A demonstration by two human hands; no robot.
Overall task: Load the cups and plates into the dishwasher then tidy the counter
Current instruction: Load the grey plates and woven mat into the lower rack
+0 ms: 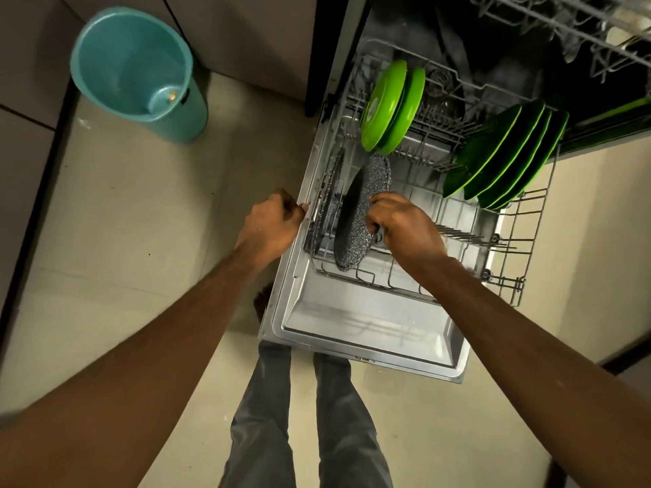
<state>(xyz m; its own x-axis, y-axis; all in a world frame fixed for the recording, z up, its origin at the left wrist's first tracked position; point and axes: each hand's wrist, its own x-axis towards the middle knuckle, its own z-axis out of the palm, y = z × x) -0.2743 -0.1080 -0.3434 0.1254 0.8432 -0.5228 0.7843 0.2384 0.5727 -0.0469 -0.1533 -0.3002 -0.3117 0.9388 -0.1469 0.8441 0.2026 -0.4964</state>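
Note:
The dishwasher's lower rack (507, 262) is pulled out over the open door (366, 332). My right hand (405, 223) grips a speckled grey plate (366, 199) standing on edge in the rack's left side. Another speckled grey plate (329, 191) stands on edge just left of it. My left hand (271, 220) is closed on the rack's left rim. Two bright green plates (391, 103) stand upright at the back. Several green plates (507, 156) lean in a row on the right.
A teal bucket (137, 72) stands on the floor to the far left, against grey cabinets. The upper rack (577, 26) shows at the top right. My legs and feet are under the door's front edge. Beige tiled floor lies all around.

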